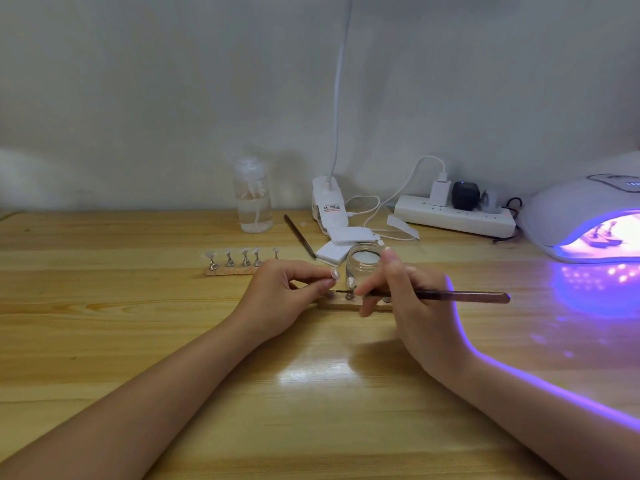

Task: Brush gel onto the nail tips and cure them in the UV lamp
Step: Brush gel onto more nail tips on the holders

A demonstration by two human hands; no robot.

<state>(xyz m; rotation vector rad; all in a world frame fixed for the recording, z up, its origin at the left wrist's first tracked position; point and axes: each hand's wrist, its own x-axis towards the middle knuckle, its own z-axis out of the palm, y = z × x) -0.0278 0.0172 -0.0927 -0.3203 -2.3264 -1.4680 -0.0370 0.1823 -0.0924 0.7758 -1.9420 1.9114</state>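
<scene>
1. The left hand [284, 289] pinches a single nail tip [334, 273] on its stand between thumb and fingertip, held just above the near wooden holder strip [349, 304].
2. The right hand [405, 292] is curled round a gel brush [450, 295]; the bristle end points left toward the pinched tip and sits just short of it, so I judge that brushing of this tip is in hand, not finished.
3. At least one more tip stands on the near strip between the two hands; whether it carries gel already is too small to tell.
4. The UV lamp [585, 216], well to the right of the right hand, glows violet with small stands inside, so I judge one batch is curing.
5. A second strip of five nail tips [239, 261] waits beyond the left hand; coated or not, I cannot tell.
6. The open gel jar [363, 265] stands just behind the right hand's fingers, close enough to be knocked when the brush swings.
7. Farther back on the bench [138, 341]: a clear pump bottle [252, 202], a spare brush [299, 237], white pads [341, 242], a clip lamp base [327, 206] and a power strip [453, 220] with cables, none in the path to the lamp.
</scene>
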